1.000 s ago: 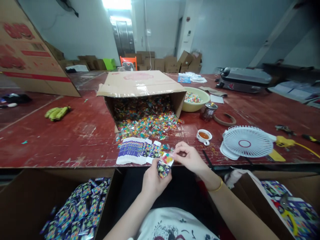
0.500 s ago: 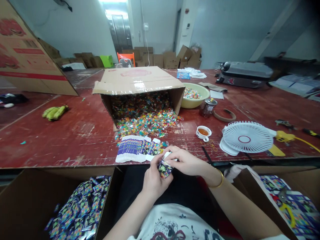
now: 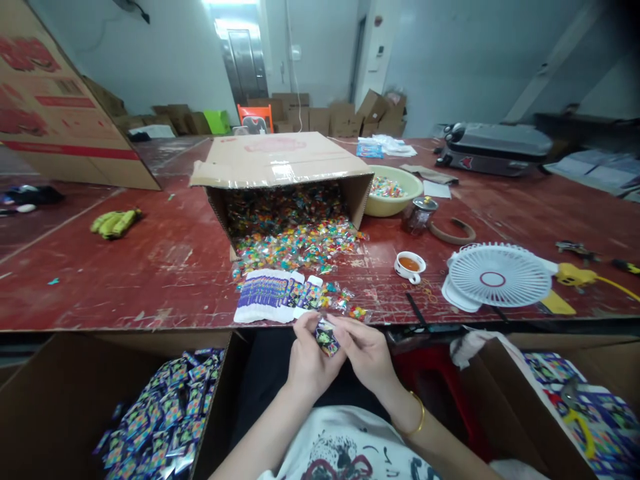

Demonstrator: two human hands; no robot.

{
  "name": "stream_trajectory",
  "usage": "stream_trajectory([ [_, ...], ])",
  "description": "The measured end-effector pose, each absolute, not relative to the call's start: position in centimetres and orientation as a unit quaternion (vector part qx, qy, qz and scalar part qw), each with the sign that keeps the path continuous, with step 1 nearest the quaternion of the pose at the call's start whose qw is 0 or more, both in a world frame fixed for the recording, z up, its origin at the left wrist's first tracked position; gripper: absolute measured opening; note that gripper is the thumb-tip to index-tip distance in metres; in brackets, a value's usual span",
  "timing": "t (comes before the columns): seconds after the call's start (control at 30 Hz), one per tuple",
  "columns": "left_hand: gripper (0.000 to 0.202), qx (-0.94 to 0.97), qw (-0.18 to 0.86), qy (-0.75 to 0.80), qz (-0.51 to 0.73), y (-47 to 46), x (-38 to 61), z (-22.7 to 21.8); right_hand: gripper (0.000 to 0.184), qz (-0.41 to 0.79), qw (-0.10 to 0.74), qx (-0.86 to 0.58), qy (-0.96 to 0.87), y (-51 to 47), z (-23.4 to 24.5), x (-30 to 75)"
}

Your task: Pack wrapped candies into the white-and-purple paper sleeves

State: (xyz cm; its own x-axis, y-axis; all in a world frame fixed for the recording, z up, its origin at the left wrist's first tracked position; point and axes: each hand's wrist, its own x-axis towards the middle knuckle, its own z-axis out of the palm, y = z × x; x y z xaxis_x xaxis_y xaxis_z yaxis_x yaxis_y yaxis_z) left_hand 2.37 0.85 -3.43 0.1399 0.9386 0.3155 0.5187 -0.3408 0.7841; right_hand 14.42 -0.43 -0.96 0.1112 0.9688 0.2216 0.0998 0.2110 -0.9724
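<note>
The left hand [image 3: 311,357] and right hand [image 3: 369,355], both equally near, clamp their fingers on 1 small printed carton [image 3: 327,339] between them, its long axis partly covered. Just beyond, on the desk [image 3: 165,287], lie overlapping flat cartons [image 3: 265,297], then wrapped candies [image 3: 295,245].

Candies [image 3: 295,243] in carton [image 3: 287,160], bowl [image 3: 387,206] behind cup [image 3: 403,274]
</note>
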Motion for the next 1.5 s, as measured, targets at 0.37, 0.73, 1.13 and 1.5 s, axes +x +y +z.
stream_trajectory([
  [0.37,0.06,0.755,0.188,0.557,0.29,1.1,2.7,-3.8,0.02,0.54,0.606,-0.486,-0.323,1.2,-1.7,14.2],
  [0.73,0.048,0.755,0.204,0.55,0.293,1.4,2.3,-4.1,0.02,0.544,0.576,-0.498,-0.353,1.2,-1.7,14.4],
  [1.13,0.04,0.732,0.264,0.533,0.333,1.0,0.0,-2.0,0.018,0.364,0.581,-0.445,-0.577,-0.8,-2.4,12.8],
  [1.5,0.079,0.626,-0.085,0.773,0.057,2.8,-18.3,-1.6,0.057,0.288,0.318,-0.64,-0.637,15.7,-5.4,13.2],
])
